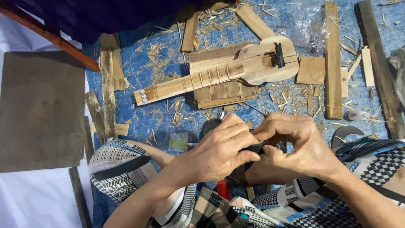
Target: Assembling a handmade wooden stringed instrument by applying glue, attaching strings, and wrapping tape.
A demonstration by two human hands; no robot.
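My left hand (219, 150) and my right hand (295, 143) meet in front of me, both pinched on a small dark object (256, 147) held between the fingers. What the object is cannot be told. A little beyond the hands a small unfinished wooden guitar (219, 74) lies on the blue mat (168, 63), its body to the right, its neck pointing left with small white pegs at the head. Under the guitar's body sits a flat block of wooden slats (223, 93).
Wooden strips and offcuts (333, 59) lie around the mat with shavings. A grey board (40, 109) covers the left side. A small white glue bottle (356, 115), a curved blade (344, 133) and a red-handled tool (223, 190) lie near my knees.
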